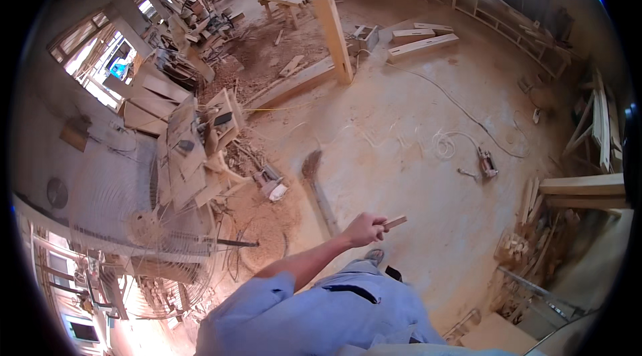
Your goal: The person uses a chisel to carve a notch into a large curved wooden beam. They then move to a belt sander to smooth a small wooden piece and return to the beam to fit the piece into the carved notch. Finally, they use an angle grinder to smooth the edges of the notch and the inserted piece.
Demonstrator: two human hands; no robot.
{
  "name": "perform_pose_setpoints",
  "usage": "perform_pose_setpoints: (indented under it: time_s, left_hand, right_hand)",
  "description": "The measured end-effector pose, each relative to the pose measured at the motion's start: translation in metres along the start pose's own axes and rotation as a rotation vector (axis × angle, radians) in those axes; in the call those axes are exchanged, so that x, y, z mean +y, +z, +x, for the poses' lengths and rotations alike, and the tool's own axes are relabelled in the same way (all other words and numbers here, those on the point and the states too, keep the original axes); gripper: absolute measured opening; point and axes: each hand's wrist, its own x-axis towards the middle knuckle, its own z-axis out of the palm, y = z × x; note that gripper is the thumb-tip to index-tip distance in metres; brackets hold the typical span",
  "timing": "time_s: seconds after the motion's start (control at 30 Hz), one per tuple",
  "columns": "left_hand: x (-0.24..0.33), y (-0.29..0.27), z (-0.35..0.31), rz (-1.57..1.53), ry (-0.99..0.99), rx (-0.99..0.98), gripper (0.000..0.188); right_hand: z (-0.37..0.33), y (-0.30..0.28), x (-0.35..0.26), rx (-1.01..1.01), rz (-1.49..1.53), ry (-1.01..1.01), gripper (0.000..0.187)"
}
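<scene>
My left hand (pixel 364 229) is closed around a short, thin piece of wood (pixel 396 222), whose free end points to the right. It is held in front of my body, above the dusty floor (pixel 401 155). The left forearm comes in from a light blue sleeve. My right hand does not show. Just beyond the left hand, a long-handled tool with a dark brown head (pixel 311 164) lies on the floor; whether it is a broom cannot be made out. A shoe (pixel 376 255) shows below the hand.
A large wire fan (pixel 144 229) stands at left, beside sawdust and a power tool (pixel 270 183). Another corded power tool (pixel 487 164) sits at right, its cable across the floor. Ahead are an upright timber post (pixel 332 35) and timber beams (pixel 422 47). Stacked timber (pixel 582 185) lines the right.
</scene>
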Motion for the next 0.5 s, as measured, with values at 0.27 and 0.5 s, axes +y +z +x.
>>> perform_pose_setpoints:
  time_s: [0.27,0.5]
  left_hand:
    - [0.107,0.062,0.304,0.184,0.022,-0.119,0.022]
    - [0.198,0.058,0.402,0.177,-0.144,0.054,0.021]
  right_hand:
    - [0.124,0.068,-0.120,-0.193,-0.225,0.120,0.027]
    - [0.276,0.008,-0.315,0.253,-0.272,0.129,0.033]
